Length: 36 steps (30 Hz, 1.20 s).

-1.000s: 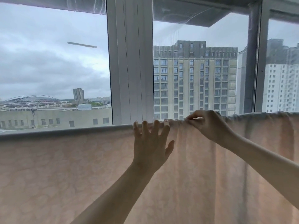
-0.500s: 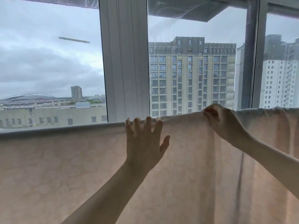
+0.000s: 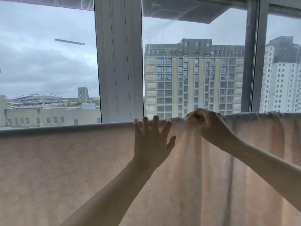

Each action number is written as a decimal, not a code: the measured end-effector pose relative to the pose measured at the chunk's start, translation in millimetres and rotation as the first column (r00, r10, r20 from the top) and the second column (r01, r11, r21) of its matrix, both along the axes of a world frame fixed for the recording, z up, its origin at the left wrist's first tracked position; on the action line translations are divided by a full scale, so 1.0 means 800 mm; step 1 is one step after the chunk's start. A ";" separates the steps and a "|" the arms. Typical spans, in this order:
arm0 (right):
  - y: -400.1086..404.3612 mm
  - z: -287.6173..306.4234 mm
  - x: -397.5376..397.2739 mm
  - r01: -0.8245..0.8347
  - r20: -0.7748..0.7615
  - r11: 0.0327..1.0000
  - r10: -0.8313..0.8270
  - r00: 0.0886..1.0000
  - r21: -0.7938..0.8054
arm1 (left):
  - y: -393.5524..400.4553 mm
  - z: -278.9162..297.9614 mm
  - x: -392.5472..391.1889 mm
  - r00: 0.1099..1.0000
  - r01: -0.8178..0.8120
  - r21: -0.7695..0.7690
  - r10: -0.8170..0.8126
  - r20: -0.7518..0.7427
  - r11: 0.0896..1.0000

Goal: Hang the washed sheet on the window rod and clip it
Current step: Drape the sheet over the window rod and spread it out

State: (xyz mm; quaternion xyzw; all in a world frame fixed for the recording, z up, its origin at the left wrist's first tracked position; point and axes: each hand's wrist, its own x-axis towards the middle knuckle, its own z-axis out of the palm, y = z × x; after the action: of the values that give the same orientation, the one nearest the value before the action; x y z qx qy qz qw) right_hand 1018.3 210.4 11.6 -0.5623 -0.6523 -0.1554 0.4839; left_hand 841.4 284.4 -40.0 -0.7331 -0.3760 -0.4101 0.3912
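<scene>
A pale pink patterned sheet [image 3: 68, 168] hangs over the window rod [image 3: 65, 128] and fills the lower half of the view. My left hand [image 3: 151, 141] lies flat against the sheet with fingers spread, the fingertips at the rod's top edge. Just to its right, my right hand [image 3: 205, 124] pinches the sheet's top fold on the rod, bunching the cloth into folds below it. No clip shows.
A wide white window post [image 3: 118, 62] rises behind the rod at centre, and a grey post [image 3: 254, 62] stands at the right. Glass panes show buildings and a cloudy sky. The sheet at the right hangs in vertical folds.
My right hand slid right along the rod half a second ago, then came back left beside my left hand, gathering the cloth. The left hand stayed flat on the sheet.
</scene>
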 end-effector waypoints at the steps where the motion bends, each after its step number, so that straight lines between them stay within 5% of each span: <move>1: 0.000 0.007 0.005 -0.015 -0.008 0.999 0.014 1.000 -0.030 | 0.000 -0.001 0.001 1.000 -0.008 0.008 0.008 0.004 1.000; 8: 0.019 0.043 0.039 0.020 0.191 0.958 0.036 0.981 -0.287 | -0.002 0.000 0.004 0.999 -0.035 -0.014 0.035 0.031 0.999; 16: 0.012 0.045 0.068 0.047 -0.004 0.995 -0.048 0.999 -0.091 | -0.008 -0.001 0.001 0.996 -0.092 -0.058 0.092 0.009 0.994; 28: 0.009 0.029 0.091 -0.059 0.138 0.993 0.073 0.988 -0.105 | -0.031 0.004 0.107 1.000 -0.030 -0.082 0.030 0.002 0.996; 36: 0.000 0.020 0.130 -0.140 0.200 0.985 0.157 0.967 -0.099 | -0.015 0.002 0.095 0.997 -0.065 -0.063 0.067 0.024 0.996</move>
State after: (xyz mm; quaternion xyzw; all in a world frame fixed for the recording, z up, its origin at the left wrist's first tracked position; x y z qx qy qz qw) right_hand 1122.0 210.5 27.4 -0.5124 -0.7454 -0.1488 0.3997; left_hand 917.6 272.5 -38.3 -0.7268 -0.4176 -0.3945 0.3765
